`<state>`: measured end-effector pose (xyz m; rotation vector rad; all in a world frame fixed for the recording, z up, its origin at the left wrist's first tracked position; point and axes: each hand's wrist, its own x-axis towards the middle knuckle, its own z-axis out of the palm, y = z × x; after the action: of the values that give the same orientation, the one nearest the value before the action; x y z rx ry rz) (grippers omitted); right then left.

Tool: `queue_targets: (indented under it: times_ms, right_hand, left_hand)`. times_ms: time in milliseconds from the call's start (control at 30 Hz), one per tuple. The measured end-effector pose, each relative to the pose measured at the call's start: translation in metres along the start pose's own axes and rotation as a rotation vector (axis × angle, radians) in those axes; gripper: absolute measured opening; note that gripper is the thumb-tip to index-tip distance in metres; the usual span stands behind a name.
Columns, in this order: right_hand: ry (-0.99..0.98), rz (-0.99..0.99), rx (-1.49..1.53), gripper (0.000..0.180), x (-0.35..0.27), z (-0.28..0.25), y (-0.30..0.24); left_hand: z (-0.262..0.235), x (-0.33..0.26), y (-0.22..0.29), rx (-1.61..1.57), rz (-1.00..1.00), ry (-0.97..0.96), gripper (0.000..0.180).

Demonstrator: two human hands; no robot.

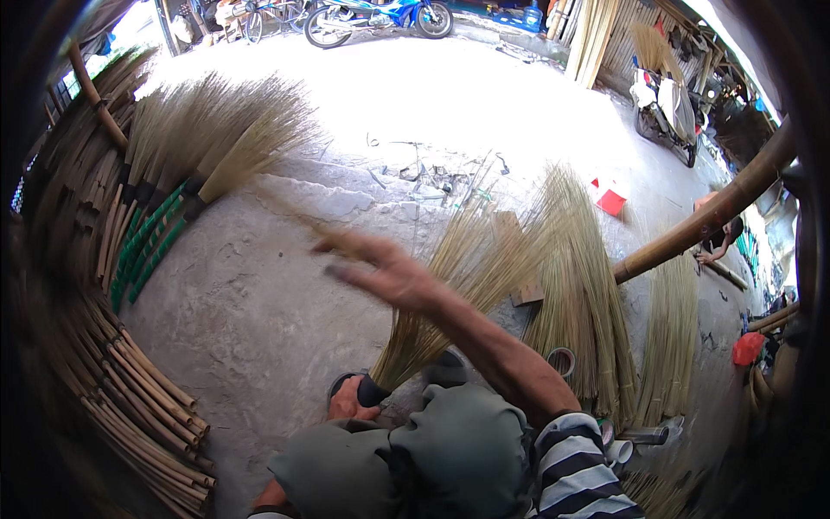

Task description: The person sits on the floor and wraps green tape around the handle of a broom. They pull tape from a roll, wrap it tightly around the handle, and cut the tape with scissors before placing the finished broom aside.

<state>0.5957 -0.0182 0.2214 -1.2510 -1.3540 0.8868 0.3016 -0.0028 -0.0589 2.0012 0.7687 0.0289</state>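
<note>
My left hand (353,400) is closed round the dark-wrapped base of a broom head (450,298), low between my knees. Its tan grass bristles fan out up and to the right, toward a standing row of grass. Over the bristles reaches my right arm, and my right hand (385,270) is stretched out to the left, above the concrete floor. Motion smears its fingers, and a faint pale streak runs off from them up and to the left. Whether a strand or anything else is between those fingers cannot be made out.
Finished brooms (229,143), some with green handles, lean at the left above stacked bamboo poles (160,389). Grass bundles (575,294), a tape roll (562,361) and a bamboo post (709,221) are on the right. Another person (713,246) crouches beyond. A blue motorbike (380,19) stands far off.
</note>
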Motion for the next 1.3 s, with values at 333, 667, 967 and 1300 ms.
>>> queue_targets:
  times_ms: [333, 667, 967, 1300]
  right_hand:
    - [0.458, 0.026, 0.137, 0.049, 0.001, -0.058, 0.032]
    - [1.580, 0.024, -0.217, 0.068, -0.146, -0.129, 0.014]
    - [1.044, 0.403, 0.050, 0.101, -0.050, -0.133, 0.153]
    - [-0.014, -0.012, 0.151, 0.086, 0.044, -0.007, 0.024]
  left_hand:
    - [-0.022, 0.018, 0.022, 0.038, -0.201, -0.072, 0.078]
    - [-0.012, -0.006, 0.020, 0.197, -0.190, 0.293, 0.065]
    - [-0.011, -0.022, 0.014, 0.141, -0.024, 0.342, 0.060]
    - [-0.009, -0.029, -0.009, 0.191, 0.058, 0.305, 0.063]
